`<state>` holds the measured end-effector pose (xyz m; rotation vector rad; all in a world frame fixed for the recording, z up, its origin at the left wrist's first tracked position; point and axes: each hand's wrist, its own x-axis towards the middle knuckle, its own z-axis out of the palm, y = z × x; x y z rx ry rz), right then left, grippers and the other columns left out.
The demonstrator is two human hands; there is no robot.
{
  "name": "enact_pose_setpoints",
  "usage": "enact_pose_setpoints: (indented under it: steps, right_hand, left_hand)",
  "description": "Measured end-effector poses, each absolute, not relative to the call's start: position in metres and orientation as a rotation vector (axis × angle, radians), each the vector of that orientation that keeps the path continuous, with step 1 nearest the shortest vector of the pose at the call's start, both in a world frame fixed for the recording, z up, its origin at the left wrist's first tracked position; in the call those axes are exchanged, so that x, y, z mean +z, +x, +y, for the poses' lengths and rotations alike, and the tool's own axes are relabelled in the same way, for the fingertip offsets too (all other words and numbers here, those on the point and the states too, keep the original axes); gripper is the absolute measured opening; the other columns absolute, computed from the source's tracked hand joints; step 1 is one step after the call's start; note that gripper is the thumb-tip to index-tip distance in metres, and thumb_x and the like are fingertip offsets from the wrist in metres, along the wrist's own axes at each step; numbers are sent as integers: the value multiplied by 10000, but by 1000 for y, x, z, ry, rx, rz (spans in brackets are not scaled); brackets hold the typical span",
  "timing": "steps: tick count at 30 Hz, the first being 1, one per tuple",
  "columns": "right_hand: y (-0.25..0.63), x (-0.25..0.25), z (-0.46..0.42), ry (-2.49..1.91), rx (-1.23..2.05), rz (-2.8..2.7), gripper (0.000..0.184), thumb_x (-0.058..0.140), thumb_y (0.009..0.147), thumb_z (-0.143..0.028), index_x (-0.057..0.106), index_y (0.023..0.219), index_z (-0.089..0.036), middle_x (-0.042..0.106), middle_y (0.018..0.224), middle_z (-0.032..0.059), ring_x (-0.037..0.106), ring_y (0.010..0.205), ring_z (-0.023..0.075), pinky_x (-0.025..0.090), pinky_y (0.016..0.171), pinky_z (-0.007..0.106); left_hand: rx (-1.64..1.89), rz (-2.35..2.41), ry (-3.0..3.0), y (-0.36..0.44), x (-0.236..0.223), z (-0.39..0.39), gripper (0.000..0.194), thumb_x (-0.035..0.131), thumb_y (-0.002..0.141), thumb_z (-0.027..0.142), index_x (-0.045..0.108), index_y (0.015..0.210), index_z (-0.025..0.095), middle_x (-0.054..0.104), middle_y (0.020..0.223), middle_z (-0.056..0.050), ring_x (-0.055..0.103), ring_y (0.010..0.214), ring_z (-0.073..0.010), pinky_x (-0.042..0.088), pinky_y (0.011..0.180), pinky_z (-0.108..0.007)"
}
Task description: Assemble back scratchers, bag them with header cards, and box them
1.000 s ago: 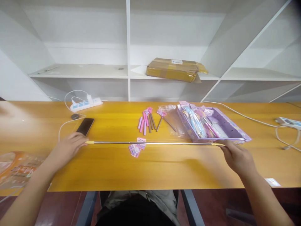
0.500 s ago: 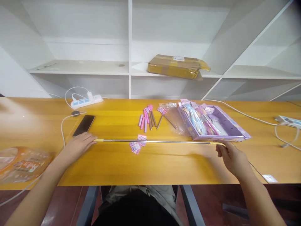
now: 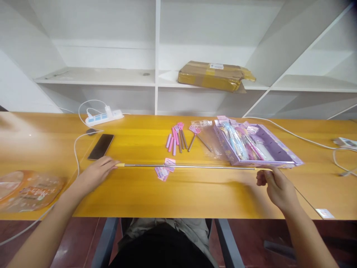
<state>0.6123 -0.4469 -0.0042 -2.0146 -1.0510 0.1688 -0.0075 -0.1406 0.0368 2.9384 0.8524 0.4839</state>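
A thin, extended telescopic back scratcher (image 3: pixel 200 167) with yellow ends stretches level above the table between my hands. My left hand (image 3: pixel 97 172) is closed on its left end, hiding the tip. At the other end, my right hand (image 3: pixel 279 186) grips the yellow handle with curled fingers. Small pink printed cards (image 3: pixel 162 173) lie under the rod. Behind it are several pink and purple hand-shaped back scratchers (image 3: pixel 181 136), some with loose-looking handle tubes (image 3: pixel 171 144) beside them. A purple display box (image 3: pixel 281 150) holds several wrapped pieces near my right hand.
A phone (image 3: pixel 100 146) lies beyond my left hand, near a white power strip (image 3: pixel 103 117) and its cable. An orange plastic bag (image 3: pixel 30 190) rests at the left. Clear plastic wrappers (image 3: pixel 209 139) lie beside the box. A taped carton (image 3: pixel 213 76) sits on the shelf.
The view has shifted slightly, so the table things appear a little farther right. Both hands keep their hold on the back scratcher, which stays extended and level.
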Motion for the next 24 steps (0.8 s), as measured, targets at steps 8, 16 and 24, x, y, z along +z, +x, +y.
enact_pose_setpoints:
  steps: [8,16,24]
  right_hand:
    - [611,-3,-441,-1954,75,-1050,515,432,1019,-737,563,907,-251,620,697,53,608,552,205,504,578,380]
    - [562,1,-397,-1880,136,-1244,424,374,1092,-566,581,924,-235,606,685,4,597,559,168,493,598,307]
    - [394,-8,-333,-1943,103,-1609,294,332,1091,-257,606,1172,-186,745,846,89,672,676,215,415,615,295]
  left_hand:
    - [567,836,2983,-6,45,-144,346,421,1094,328,732,1194,216,729,1056,-81,695,984,-233,567,924,-368]
    - [504,813,2989,34,41,-161,338,417,1105,309,698,1269,215,723,1068,-95,695,965,-226,562,874,-350]
    - [537,718,3011,115,22,-194,312,423,1096,192,687,1261,187,697,995,-102,665,886,-223,534,789,-340]
